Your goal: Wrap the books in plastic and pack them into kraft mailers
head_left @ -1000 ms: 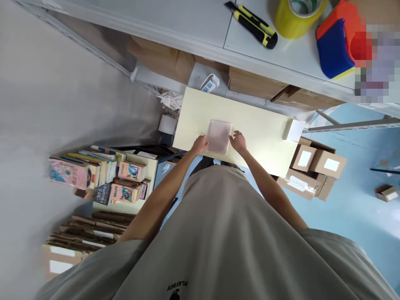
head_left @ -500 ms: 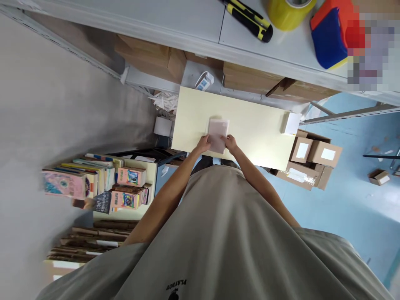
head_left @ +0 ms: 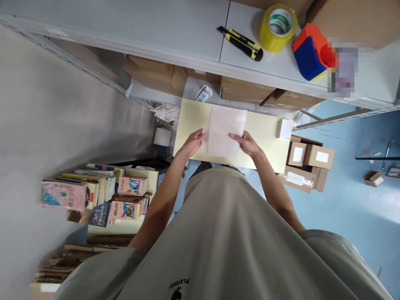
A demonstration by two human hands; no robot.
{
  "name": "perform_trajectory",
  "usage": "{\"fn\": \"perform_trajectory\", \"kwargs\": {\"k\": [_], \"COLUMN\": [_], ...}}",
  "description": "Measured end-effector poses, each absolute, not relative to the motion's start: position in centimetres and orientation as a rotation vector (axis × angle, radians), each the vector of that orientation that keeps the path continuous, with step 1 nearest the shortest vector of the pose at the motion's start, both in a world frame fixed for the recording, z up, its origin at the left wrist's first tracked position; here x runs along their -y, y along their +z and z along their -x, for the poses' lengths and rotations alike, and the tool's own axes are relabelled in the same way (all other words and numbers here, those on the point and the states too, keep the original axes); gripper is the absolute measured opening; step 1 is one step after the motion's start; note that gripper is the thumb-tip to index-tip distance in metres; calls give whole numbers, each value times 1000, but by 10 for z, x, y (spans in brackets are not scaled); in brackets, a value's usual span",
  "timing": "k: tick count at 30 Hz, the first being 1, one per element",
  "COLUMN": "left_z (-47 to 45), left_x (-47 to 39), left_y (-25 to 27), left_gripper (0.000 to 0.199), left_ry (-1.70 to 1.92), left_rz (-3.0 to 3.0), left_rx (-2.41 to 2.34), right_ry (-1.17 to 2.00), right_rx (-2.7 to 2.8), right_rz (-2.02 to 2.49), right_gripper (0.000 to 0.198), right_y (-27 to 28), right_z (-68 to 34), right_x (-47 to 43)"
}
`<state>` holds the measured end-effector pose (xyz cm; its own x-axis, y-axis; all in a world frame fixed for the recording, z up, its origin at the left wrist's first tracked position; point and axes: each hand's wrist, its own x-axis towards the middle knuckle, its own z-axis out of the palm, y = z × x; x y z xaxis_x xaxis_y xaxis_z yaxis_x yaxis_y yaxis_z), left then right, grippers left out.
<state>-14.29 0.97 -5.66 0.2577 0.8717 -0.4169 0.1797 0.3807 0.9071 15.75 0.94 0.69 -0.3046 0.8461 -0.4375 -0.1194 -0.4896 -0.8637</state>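
Note:
A pale pink, flat rectangular thing like a book (head_left: 225, 129) is held up over the cream tabletop (head_left: 265, 143). A thin translucent strip, apparently a plastic cover, shows along its left edge. My right hand (head_left: 248, 143) grips the right side, with the thumb lying on the top face and the other fingers underneath. At the left edge, my left hand (head_left: 193, 142) has its fingers closed on the translucent strip. Any print on the pale face is too faint to read.
A white box (head_left: 285, 128) stands at the tabletop's right end. On the shelf above lie a box cutter (head_left: 242, 43), yellow tape (head_left: 277, 28) and a red-blue tape dispenser (head_left: 309, 54). Books (head_left: 93, 187) are stacked at left; cartons (head_left: 308, 160) sit at right. A power strip (head_left: 204, 94) lies behind.
The pale book-like thing has come up towards me and looks larger. My hands have risen with it and moved farther apart. The view has shifted, showing more of the upper shelf.

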Motion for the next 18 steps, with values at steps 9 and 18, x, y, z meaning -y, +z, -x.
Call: {"fn": "perform_trajectory", "kwargs": {"k": [9,18], "left_z": [97,84], "left_x": [-18,-11], "left_y": [29,41], "left_gripper": [80,77], "left_ry": [810,861], "left_rz": [-969,-1142], "left_rx": [-1122,-1279], "right_ry": [1762,1664], "right_rx": [965,1024], "right_rz": [1229,1285], "right_gripper": [76,84], "right_y": [50,34], "right_z": [-184,-183], "right_x": [-2,-2]}}
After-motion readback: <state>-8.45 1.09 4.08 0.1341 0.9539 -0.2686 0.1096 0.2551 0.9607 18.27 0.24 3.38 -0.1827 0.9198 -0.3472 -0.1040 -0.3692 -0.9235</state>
